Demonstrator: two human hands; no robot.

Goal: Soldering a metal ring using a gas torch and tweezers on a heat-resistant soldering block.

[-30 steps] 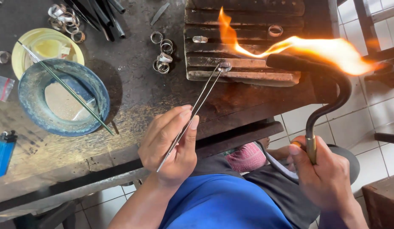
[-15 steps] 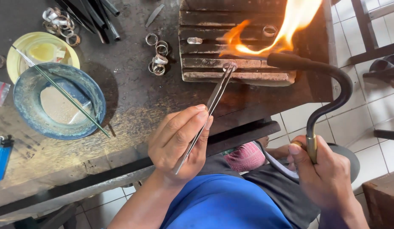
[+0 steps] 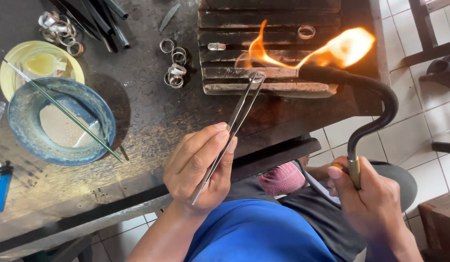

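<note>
- Left hand (image 3: 198, 167) fingers pinch long thin metal tweezers (image 3: 234, 121); tips hold small metal ring (image 3: 256, 76) on charred slatted wooden block (image 3: 278, 58).
- Right hand (image 3: 373, 204) fingers clenched round curved black torch (image 3: 370, 126); orange flame (image 3: 322, 51) over block.
- Blue glazed bowl (image 3: 28, 140) left of block on dark table (image 3: 142, 116).
</note>
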